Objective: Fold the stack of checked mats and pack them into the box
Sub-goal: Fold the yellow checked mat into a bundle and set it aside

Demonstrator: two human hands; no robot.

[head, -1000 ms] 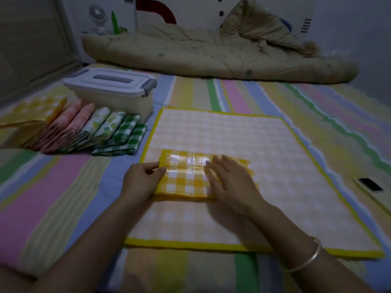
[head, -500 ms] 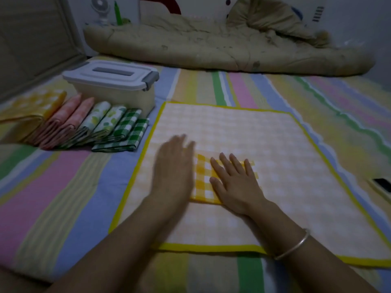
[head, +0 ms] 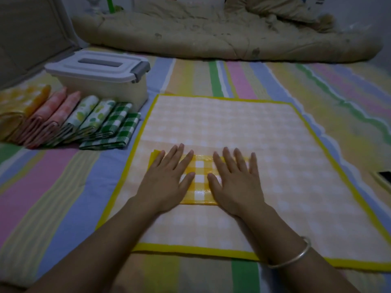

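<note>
A small folded yellow checked mat (head: pixel 200 180) lies on a large unfolded pale yellow checked mat (head: pixel 232 127) with a yellow border. My left hand (head: pixel 167 180) presses flat on the folded mat's left part, fingers straight and spread. My right hand (head: pixel 237 182) presses flat on its right part in the same way. To the left, a row of folded mats (head: pixel 69 121) in yellow, pink, leaf print and green check leans in front of a white lidded box (head: pixel 99 81). The box's lid is on.
Everything lies on a striped pastel sheet (head: pixel 42 187). A rumpled beige quilt (head: pixel 222 34) runs along the far edge. A dark phone (head: pixel 385 176) sits at the right edge. A headboard or wall panel stands at the far left.
My left hand let go of the folded mat's left edge, swept across it, and now lies flat on it. My right hand stayed flat on the mat. The view tilted down.
</note>
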